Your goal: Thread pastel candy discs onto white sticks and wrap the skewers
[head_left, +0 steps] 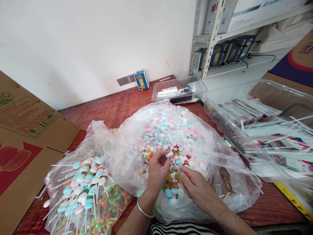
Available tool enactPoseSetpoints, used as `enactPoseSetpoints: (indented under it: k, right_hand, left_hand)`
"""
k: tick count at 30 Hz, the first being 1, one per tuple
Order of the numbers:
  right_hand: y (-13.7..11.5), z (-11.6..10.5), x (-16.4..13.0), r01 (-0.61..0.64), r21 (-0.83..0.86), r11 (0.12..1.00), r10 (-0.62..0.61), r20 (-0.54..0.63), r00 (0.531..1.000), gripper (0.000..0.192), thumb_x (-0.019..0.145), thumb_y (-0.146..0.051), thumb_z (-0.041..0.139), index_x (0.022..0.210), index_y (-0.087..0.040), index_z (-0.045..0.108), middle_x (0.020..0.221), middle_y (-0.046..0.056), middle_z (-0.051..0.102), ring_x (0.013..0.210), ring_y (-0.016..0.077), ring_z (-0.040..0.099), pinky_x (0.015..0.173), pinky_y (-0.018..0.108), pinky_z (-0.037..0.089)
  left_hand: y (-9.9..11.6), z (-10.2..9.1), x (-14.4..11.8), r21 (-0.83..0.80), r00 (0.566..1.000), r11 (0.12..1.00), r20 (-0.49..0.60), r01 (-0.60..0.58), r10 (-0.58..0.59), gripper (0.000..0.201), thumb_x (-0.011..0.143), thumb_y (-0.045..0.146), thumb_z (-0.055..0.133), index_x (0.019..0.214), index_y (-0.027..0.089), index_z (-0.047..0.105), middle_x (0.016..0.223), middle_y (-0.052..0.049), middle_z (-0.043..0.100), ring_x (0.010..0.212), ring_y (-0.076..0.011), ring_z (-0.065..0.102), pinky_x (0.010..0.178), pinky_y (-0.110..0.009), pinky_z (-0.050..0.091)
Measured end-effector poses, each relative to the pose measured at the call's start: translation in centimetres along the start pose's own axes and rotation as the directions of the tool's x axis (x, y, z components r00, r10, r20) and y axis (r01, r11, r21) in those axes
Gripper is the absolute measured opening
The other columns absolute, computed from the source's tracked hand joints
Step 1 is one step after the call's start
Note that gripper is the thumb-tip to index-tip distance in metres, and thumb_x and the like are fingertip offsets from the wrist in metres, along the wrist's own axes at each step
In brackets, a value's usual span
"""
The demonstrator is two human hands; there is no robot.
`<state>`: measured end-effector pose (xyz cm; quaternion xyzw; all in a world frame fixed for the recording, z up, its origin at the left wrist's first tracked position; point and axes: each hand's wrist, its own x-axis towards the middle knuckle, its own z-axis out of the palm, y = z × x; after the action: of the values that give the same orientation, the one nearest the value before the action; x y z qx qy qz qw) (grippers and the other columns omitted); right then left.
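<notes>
My left hand (158, 168) pinches a pale pink candy disc (169, 154) between thumb and fingers. My right hand (195, 184) grips a white lollipop stick (174, 164), whose tip meets the underside of the disc; whether it has gone in, I cannot tell. Both hands are over a large transparent plastic bag (132, 130), open toward me. Inside lie loose pink, blue and white candy discs (161, 122) and colourful ring-shaped pieces. Left of my hands, a pile of discs on sticks (83, 192) rests on a second bag (110, 209) full of coloured rings.
A cardboard box (26, 130) stands at the left. On the right, a transparent bin (234, 137) holds white sticks and printed packets. A smaller tray (179, 89) and a blue device (141, 80) sit by the wall. Metal shelves (210, 39) rise behind the wooden table (97, 109).
</notes>
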<state>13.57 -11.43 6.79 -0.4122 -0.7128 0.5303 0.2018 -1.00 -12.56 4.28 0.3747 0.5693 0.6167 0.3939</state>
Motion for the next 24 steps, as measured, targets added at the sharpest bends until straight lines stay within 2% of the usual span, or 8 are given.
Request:
enactPoseSetpoints:
  k: [4,10,12,14,16,19,21,24]
  right_hand:
    - [0.4,0.6,0.2,0.003,-0.03,1.0,-0.003,-0.021,1.0,0.026,0.093,-0.027,0.034,0.072,-0.021,0.049,0.065,-0.001,0.055,0.061,0.015,0.049,0.057,0.026,0.038]
    - [2.0,0.9,0.9,0.023,-0.05,0.998,-0.025,-0.026,0.999,0.028,0.095,-0.029,0.032,0.087,-0.021,0.057,0.078,0.003,0.065,0.07,0.0177,0.058,0.064,0.027,0.045]
    - [2.6,0.4,1.2,0.038,-0.104,0.994,-0.039,-0.008,0.999,0.031,0.095,-0.031,0.032,0.087,-0.021,0.06,0.077,0.003,0.067,0.071,0.0189,0.061,0.066,0.028,0.046]
    - [3.1,-0.3,1.5,0.056,-0.186,0.981,-0.062,-0.024,0.998,0.032,0.095,-0.033,0.034,0.085,-0.022,0.062,0.081,0.004,0.069,0.076,0.0203,0.063,0.07,0.03,0.046]
    - [3.4,-1.2,1.7,0.056,-0.283,0.957,-0.081,-0.077,0.994,0.031,0.095,-0.035,0.037,0.084,-0.022,0.063,0.086,0.005,0.07,0.081,0.0215,0.064,0.072,0.03,0.045]
    - [3.5,-2.0,2.0,0.013,-0.402,0.916,-0.08,-0.15,0.985,0.033,0.095,-0.038,0.037,0.077,-0.023,0.061,0.079,0.005,0.068,0.073,0.0218,0.063,0.064,0.03,0.043]
    - [3.4,-2.0,2.1,-0.001,-0.438,0.899,-0.081,-0.168,0.982,0.036,0.095,-0.04,0.035,0.071,-0.023,0.056,0.074,0.006,0.066,0.069,0.0216,0.062,0.06,0.03,0.04]
    - [3.5,-1.8,2.2,0.011,-0.448,0.894,-0.093,-0.161,0.983,0.034,0.094,-0.037,0.034,0.07,-0.023,0.054,0.073,0.006,0.065,0.068,0.0211,0.062,0.058,0.029,0.04]
  left_hand:
    - [-0.5,0.1,-0.8,0.021,0.998,1.0,0.056,0.001,-0.002,0.018,0.079,0.02,0.066,0.097,0.019,0.065,0.091,-0.005,0.069,0.082,-0.0166,0.066,0.072,-0.027,0.053]
    - [-1.2,0.0,-2.6,0.273,0.983,0.946,0.115,-0.172,0.145,0.025,0.081,0.009,0.054,0.096,0.021,0.07,0.096,-0.007,0.068,0.092,-0.0195,0.064,0.084,-0.032,0.051]
    - [-1.3,-0.6,-2.8,0.301,0.983,0.94,0.132,-0.162,0.127,0.035,0.084,0.01,0.052,0.112,0.023,0.067,0.108,-0.008,0.068,0.097,-0.0209,0.064,0.087,-0.034,0.051]
    - [-1.4,-1.8,-2.6,0.366,0.989,0.92,0.093,-0.139,0.112,0.045,0.086,0.013,0.051,0.13,0.025,0.057,0.12,-0.01,0.065,0.099,-0.0213,0.065,0.087,-0.035,0.051]
    - [-1.2,-3.4,-1.9,0.494,0.986,0.857,0.011,-0.148,0.164,0.043,0.088,0.014,0.051,0.129,0.025,0.056,0.119,-0.01,0.065,0.099,-0.0217,0.065,0.088,-0.036,0.05]
    - [-0.7,-6.2,-0.5,0.697,0.963,0.696,-0.027,-0.174,0.267,0.028,0.088,0.01,0.048,0.106,0.023,0.066,0.105,-0.008,0.066,0.1,-0.0224,0.061,0.091,-0.037,0.047]
    - [-0.5,-7.5,0.2,0.774,0.968,0.612,0.004,-0.162,0.252,0.027,0.087,0.007,0.046,0.098,0.022,0.066,0.099,-0.007,0.065,0.097,-0.0217,0.059,0.088,-0.036,0.047]
    - [-0.8,-8.3,0.5,0.83,0.979,0.54,0.041,-0.144,0.198,0.028,0.085,0.003,0.046,0.098,0.02,0.064,0.1,-0.007,0.063,0.097,-0.0213,0.058,0.087,-0.036,0.047]
